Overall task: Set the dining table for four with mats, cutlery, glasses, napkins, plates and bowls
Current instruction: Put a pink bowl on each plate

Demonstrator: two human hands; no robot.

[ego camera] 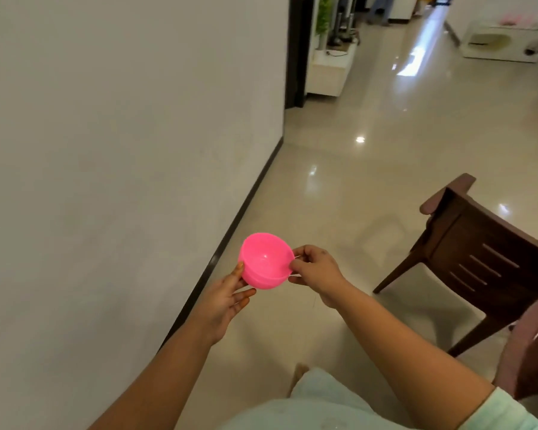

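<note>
— What have you got in your hands?

— You hold one pink bowl (266, 261) out in front of you, above the glossy floor (370, 181), its mouth tipped toward you. Nothing lies inside it. A line runs round its lower outside; whether that is a second bowl nested underneath, I cannot tell.

— How do your fingers sit on it?

— Your left hand (227, 297) takes the bowl's left side: the thumb presses the outer wall near the rim, and the other fingers lie nearly straight, slightly apart, under the base. Your right hand (316, 270) is at the right rim, its fingers curled and pinching the edge between thumb and fingertips. The bowl lies between the two sets of fingers, touching both.

— And beyond your fingers?

— To the right of your right hand, well apart from it, stands one dark wooden chair (479, 252). Part of a second brown piece of furniture shows at the lower right edge. To the left of your left fingers, one pale wall (121, 150) with a dark baseboard runs away from you.
</note>
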